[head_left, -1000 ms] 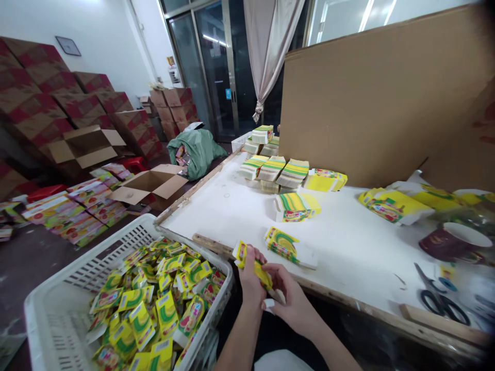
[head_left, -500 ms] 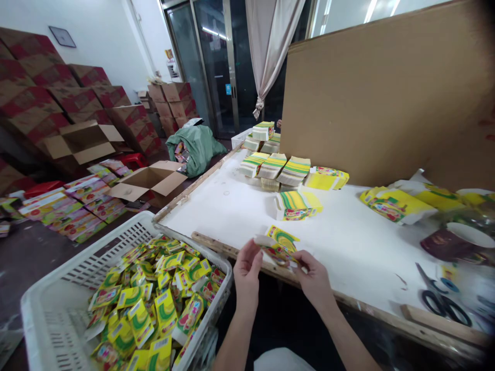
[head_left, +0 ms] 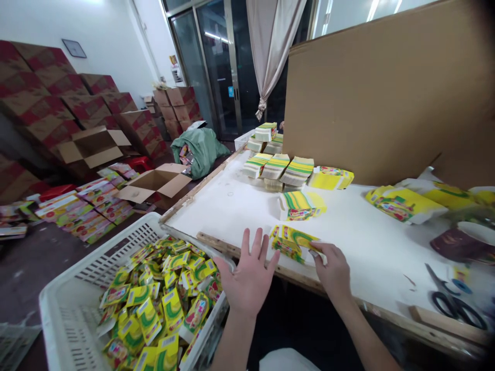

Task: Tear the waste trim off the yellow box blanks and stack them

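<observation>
My left hand (head_left: 249, 278) is held up over the table's front edge, back towards me, fingers spread and nothing in it. My right hand (head_left: 333, 265) pinches the right end of a yellow printed carton (head_left: 303, 237) with green and red artwork. Another small printed carton (head_left: 286, 247) lies against it at the table edge; where one ends and the other begins is hard to make out. Just behind stands a stack of flat cartons (head_left: 299, 205). To the left, a white plastic basket (head_left: 58, 288) holds many small yellow cartons (head_left: 170, 309).
More carton stacks (head_left: 276, 167) stand farther back, before a large cardboard sheet (head_left: 386, 103). On the right are yellow cartons (head_left: 402, 203), a dark cup (head_left: 450, 242), scissors (head_left: 448, 301) and a wooden strip (head_left: 444, 322). Open boxes (head_left: 154, 185) sit on the floor at left.
My left hand has let go of the carton, opened wide and turned its back to me. My right hand has moved right and slightly up. The view has shifted slightly.
</observation>
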{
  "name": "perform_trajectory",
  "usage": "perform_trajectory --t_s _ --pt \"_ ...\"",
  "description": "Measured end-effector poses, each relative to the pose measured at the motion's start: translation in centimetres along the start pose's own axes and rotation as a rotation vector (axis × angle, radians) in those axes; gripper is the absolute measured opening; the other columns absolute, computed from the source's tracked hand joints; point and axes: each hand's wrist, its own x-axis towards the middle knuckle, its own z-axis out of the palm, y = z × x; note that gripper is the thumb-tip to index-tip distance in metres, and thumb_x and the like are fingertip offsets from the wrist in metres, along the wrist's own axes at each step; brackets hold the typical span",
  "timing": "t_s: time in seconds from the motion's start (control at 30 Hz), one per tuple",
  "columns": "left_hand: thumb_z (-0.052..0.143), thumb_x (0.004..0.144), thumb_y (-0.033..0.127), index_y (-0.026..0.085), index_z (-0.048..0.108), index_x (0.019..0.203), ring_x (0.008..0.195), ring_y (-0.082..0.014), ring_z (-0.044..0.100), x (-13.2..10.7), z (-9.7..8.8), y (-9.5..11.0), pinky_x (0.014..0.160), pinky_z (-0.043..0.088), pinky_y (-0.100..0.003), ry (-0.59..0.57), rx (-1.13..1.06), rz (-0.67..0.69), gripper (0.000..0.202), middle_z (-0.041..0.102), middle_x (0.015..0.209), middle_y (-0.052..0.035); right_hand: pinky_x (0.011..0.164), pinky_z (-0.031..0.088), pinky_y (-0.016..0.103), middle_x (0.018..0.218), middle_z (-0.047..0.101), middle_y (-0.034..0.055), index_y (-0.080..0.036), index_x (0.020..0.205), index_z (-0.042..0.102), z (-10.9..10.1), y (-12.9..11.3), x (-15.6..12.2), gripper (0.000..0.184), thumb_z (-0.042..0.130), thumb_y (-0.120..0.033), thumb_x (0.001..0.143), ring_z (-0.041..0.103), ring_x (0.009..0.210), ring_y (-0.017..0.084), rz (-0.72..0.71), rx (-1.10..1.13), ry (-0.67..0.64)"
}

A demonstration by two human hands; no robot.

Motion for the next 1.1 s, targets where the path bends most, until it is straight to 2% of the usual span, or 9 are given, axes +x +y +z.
perform_trajectory --t_s 0.1,0.17,0.23,0.3,0.4,0.5,0.67,0.93,1.1 --pt "0.033 0.063 0.076 0.030 0.037 0.126 0.127 -0.0290 0.022 -0.3 0.4 -0.1 0.097 0.027 -0.051 -0.011 0.010 -0.038 0.078 0.032 0.136 -0.0057 0.080 0.043 0.045 0.092 0.053 0.0088 -0.018 0.094 0.059 0.9 0.9 -0.3 0.029 0.047 -0.012 0.068 0.050 0.089 0.026 -0.013 -0.080 -0.098" --pt "0.033 0.062 0.077 0.031 0.037 0.126 0.127 -0.0298 0.022 -0.4 0.7 -0.1 0.097 0.027 -0.052 -0.006 0.040 -0.066 0.080 0.033 0.136 -0.0057 0.082 0.042 0.047 0.101 0.047 0.0111 -0.017 0.100 0.056 0.5 0.2 -0.5 0.032 0.049 -0.016 0.069 0.046 0.096 0.028 -0.003 -0.086 -0.077" --pt "0.031 0.060 0.079 0.032 0.036 0.127 0.127 -0.0292 0.022 -0.6 0.8 -0.2 0.097 0.026 -0.051 -0.017 0.046 -0.096 0.082 0.033 0.136 -0.0050 0.088 0.039 0.047 0.109 0.041 0.0119 -0.018 0.107 0.052 -0.8 -1.9 -0.7 0.034 0.048 -0.025 0.074 0.041 0.106 0.029 -0.004 -0.051 -0.014" --pt "0.027 0.060 0.080 0.032 0.033 0.128 0.128 -0.0281 0.021 -0.8 0.8 -0.3 0.098 0.025 -0.050 -0.043 0.021 -0.125 0.084 0.033 0.136 -0.0044 0.092 0.036 0.046 0.116 0.039 0.0117 -0.021 0.110 0.050 -2.5 -4.8 -1.0 0.035 0.048 -0.030 0.076 0.038 0.112 0.029 -0.046 0.088 0.052" --pt "0.023 0.059 0.081 0.032 0.032 0.129 0.129 -0.0277 0.019 -1.1 0.7 -0.5 0.099 0.022 -0.049 -0.095 -0.011 -0.161 0.086 0.032 0.137 -0.0052 0.094 0.031 0.050 0.128 0.031 0.0099 -0.027 0.115 0.048 -4.1 -8.7 -1.6 0.040 0.051 -0.034 0.076 0.032 0.118 0.032 -0.240 0.174 -0.009" --pt "0.023 0.057 0.082 0.032 0.030 0.130 0.129 -0.0282 0.018 -1.4 0.6 -0.5 0.100 0.020 -0.050 -0.133 0.002 -0.181 0.089 0.032 0.137 -0.0062 0.095 0.028 0.055 0.136 0.020 0.0069 -0.031 0.117 0.048 -4.2 -10.7 -2.2 0.042 0.052 -0.037 0.075 0.023 0.123 0.036 -0.372 0.190 -0.134" --pt "0.017 0.052 0.086 0.034 0.023 0.132 0.128 -0.0282 0.020 -1.6 0.6 -0.6 0.101 0.019 -0.049 -0.139 -0.007 -0.199 0.096 0.031 0.137 -0.0057 0.096 0.025 0.058 0.138 0.018 0.0060 -0.031 0.115 0.053 -3.4 -11.1 -2.7 0.039 0.052 -0.035 0.076 0.019 0.124 0.038 -0.388 0.202 -0.155" --pt "0.015 0.055 0.084 0.033 0.020 0.133 0.128 -0.0295 0.020 -1.5 0.2 -0.6 0.100 0.019 -0.051 -0.162 -0.049 -0.209 0.093 0.028 0.139 -0.0060 0.094 0.027 0.057 0.139 0.018 0.0028 -0.033 0.106 0.057 -3.3 -11.3 -3.1 0.034 0.057 -0.030 0.072 0.020 0.124 0.037 -0.358 0.229 -0.136" --pt "0.017 0.056 0.083 0.034 0.021 0.132 0.129 -0.0282 0.017 -1.5 0.6 -0.6 0.101 0.017 -0.050 -0.170 -0.032 -0.208 0.090 0.028 0.139 -0.0040 0.095 0.024 0.059 0.140 0.014 0.0054 -0.031 0.114 0.052 -3.3 -11.4 -3.0 0.042 0.057 -0.033 0.072 0.017 0.125 0.039 -0.347 0.208 -0.137"
